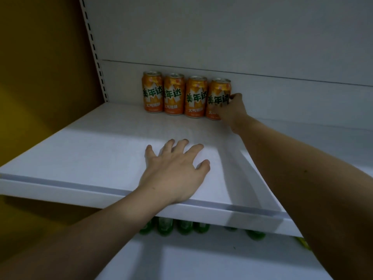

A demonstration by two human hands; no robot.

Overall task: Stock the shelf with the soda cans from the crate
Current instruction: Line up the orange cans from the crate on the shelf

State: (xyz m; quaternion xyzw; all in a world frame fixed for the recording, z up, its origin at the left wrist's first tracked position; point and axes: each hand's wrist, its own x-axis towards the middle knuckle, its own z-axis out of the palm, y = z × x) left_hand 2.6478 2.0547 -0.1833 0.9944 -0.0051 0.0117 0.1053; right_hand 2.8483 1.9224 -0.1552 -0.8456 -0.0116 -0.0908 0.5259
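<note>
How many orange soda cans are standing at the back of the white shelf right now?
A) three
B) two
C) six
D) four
D: four orange soda cans stand upright in one row against the back wall of the white shelf; the right hand grips the rightmost can, while the left hand rests flat near the shelf's front edge.

Down under the board, a row of green bottles [183,227] stands side by side, only their tops showing, blurred. Off to the left there's a yellow wall [40,77], and beside it a white slotted upright [94,51] runs up the back panel [222,33].
</note>
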